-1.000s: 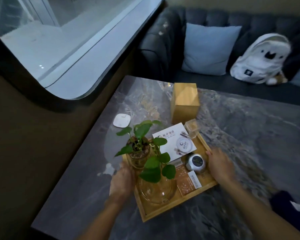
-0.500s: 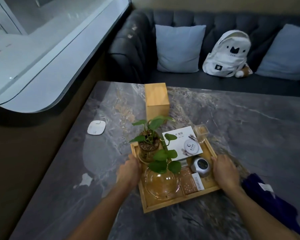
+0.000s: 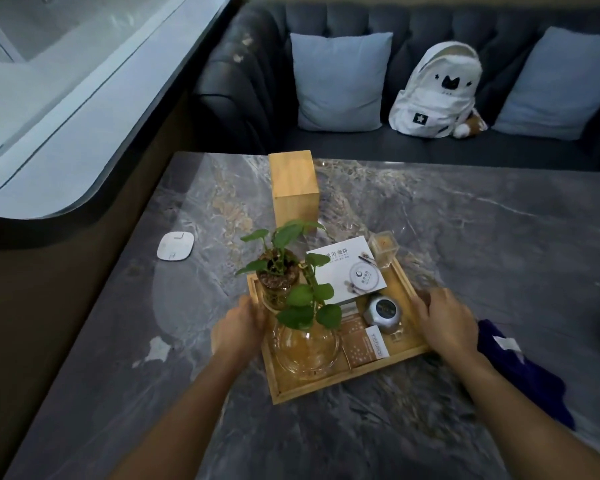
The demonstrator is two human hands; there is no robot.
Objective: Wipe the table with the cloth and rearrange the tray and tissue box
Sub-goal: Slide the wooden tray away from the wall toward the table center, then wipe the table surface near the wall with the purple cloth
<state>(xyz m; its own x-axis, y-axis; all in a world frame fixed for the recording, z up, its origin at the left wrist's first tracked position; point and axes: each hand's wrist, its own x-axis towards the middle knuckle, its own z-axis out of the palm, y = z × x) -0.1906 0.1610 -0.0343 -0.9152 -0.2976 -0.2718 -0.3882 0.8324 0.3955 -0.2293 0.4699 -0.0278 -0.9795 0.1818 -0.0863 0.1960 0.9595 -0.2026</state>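
A wooden tray (image 3: pixel 312 388) sits on the grey marble table (image 3: pixel 465 237). It carries a leafy plant in glass vases (image 3: pixel 293 296), a white card, a small silver clock (image 3: pixel 383 310) and a clear cup. My left hand (image 3: pixel 239 327) grips the tray's left rim and my right hand (image 3: pixel 445 320) grips its right rim. A wooden tissue box (image 3: pixel 293 188) stands upright just beyond the tray. A dark blue cloth (image 3: pixel 523 372) lies crumpled on the table to the right of my right hand.
A small white square pad (image 3: pixel 175 246) lies on the table's left side. A dark sofa (image 3: pixel 430 147) with two pale cushions and a white backpack (image 3: pixel 437 91) runs along the far edge. A curved window ledge (image 3: pixel 66 133) borders the left.
The tray has shifted right and toward me across the table with both hands on its rims, away from the white pad. My view has swung right, showing more sofa and the cloth.
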